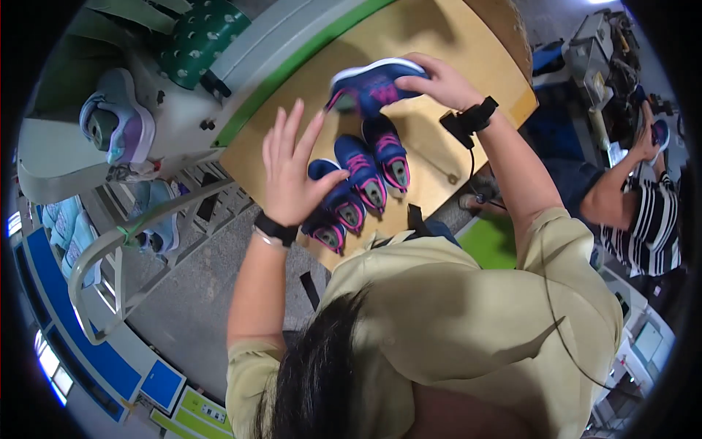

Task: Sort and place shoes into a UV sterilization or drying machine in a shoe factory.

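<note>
A navy sneaker (374,89) with pink laces and a white sole is held up over the wooden table, tilted on its side. My right hand (442,84) grips it at the right end, thumb and fingers around it. My left hand (289,172) is open, fingers spread, palm over the table's left part; its index fingertip comes close to the held sneaker's left end. Below stand several matching sneakers in a row, one a navy sneaker (360,170) with pink laces. Grey-green forms show in their openings. My left hand partly hides the leftmost sneakers.
The wooden table (468,44) borders a green-edged white conveyor (292,62). A pale blue-grey sneaker (121,117) sits on a white surface at left, above a metal rack (110,241) with light-blue shoes. Another person (621,190) works at right. A cable hangs from my right wrist.
</note>
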Motion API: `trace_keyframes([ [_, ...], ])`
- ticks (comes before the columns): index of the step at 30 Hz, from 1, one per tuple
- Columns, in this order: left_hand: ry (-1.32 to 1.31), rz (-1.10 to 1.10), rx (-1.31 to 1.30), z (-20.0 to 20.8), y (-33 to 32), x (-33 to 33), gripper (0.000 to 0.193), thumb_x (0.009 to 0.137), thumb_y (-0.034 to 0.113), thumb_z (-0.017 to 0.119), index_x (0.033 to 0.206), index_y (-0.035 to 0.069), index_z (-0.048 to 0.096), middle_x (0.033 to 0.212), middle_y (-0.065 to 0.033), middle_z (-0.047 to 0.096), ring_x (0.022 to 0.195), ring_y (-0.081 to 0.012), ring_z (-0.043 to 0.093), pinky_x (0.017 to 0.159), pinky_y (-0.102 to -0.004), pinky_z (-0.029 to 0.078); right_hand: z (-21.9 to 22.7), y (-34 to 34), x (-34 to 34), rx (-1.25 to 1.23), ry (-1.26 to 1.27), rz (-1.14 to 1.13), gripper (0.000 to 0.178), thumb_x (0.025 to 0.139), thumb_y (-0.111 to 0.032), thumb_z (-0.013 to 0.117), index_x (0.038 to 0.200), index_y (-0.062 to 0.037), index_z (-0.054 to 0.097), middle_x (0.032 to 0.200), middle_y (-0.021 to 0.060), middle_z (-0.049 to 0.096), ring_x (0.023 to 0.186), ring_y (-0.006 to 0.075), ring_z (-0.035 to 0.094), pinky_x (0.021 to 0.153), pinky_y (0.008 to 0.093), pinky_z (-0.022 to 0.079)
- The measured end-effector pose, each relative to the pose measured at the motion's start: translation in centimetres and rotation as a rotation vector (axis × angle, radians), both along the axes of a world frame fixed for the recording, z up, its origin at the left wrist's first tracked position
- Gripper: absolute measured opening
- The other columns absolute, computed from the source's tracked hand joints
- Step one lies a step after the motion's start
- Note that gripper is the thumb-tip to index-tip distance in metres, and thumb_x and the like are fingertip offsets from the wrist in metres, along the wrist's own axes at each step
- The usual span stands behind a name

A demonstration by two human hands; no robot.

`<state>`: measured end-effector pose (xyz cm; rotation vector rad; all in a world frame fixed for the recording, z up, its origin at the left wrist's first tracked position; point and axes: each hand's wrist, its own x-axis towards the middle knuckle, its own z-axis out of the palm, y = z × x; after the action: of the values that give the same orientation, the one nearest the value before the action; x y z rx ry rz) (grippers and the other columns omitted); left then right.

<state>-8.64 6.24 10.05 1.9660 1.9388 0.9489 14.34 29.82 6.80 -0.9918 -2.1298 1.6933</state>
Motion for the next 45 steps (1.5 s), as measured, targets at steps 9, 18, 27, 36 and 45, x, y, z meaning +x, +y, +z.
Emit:
trace_keyframes([
  [9, -0.866, 0.240, 0.076, 3.1, 4.9, 0.5, 0.074, 0.078, 0.006, 0.076, 0.141, 0.000, 0.038, 0.125, -0.0126, 0.054, 0.109, -0.0206, 0.056, 0.097, -0.0335, 0.045, -8.3, -12.9, 4.3, 0.036, 0.035, -0.263, 0.064, 0.093, -0.026, 0.065, 0.144, 0.0003, 0.037, 0.129, 0.0196, 0.056, 0.115, 0.0275, 0.057, 0.100, 0.0357, 0.045],
  [18, -0.226, 0.643, 0.566, 4.0, 16.6, -11.2, 0.089, 0.080, 0.009, 0.069, 0.149, -0.007, 0.015, 0.152, -0.0306, 0.021, 0.141, -0.0449, 0.026, 0.116, -0.0427, 0.024, -7.9, -15.4, 4.1, -0.010, 0.119, -0.517, 0.066, 0.091, -0.004, 0.060, 0.149, -0.0038, 0.031, 0.137, 0.0131, 0.048, 0.122, 0.0204, 0.051, 0.104, 0.0313, 0.041],
  [27, -0.227, 0.304, 0.083, -1.5, 1.9, -1.0, 0.073, 0.085, 0.014, 0.068, 0.150, 0.011, 0.035, 0.158, -0.0240, 0.016, 0.144, -0.0440, 0.021, 0.117, -0.0498, 0.022, 10.6, 6.8, -13.1, 0.632, 0.595, -0.386, 0.055, 0.094, -0.016, 0.060, 0.144, -0.0036, 0.041, 0.140, 0.0175, 0.050, 0.127, 0.0275, 0.049, 0.107, 0.0360, 0.039],
  [36, 0.068, 0.023, -0.444, -7.6, -8.2, 6.6, 0.067, 0.089, 0.047, 0.060, 0.145, 0.014, 0.044, 0.148, -0.0153, 0.042, 0.138, -0.0374, 0.036, 0.105, -0.0559, 0.034, 3.0, 8.7, -17.4, 0.898, 0.112, -0.398, 0.074, 0.086, -0.016, 0.066, 0.151, -0.0098, 0.031, 0.143, 0.0264, 0.042, 0.128, 0.0419, 0.045, 0.109, 0.0453, 0.036],
  [45, 0.256, 0.140, -0.275, -10.1, -8.9, 6.7, 0.059, 0.086, 0.042, 0.062, 0.134, 0.008, 0.054, 0.138, -0.0144, 0.054, 0.131, -0.0341, 0.046, 0.096, -0.0477, 0.042, -11.1, -20.7, 11.3, 0.596, -0.768, 0.257, 0.083, 0.088, -0.045, 0.061, 0.155, -0.0202, 0.019, 0.162, 0.0166, 0.012, 0.147, 0.0436, 0.016, 0.113, 0.0618, 0.022],
])
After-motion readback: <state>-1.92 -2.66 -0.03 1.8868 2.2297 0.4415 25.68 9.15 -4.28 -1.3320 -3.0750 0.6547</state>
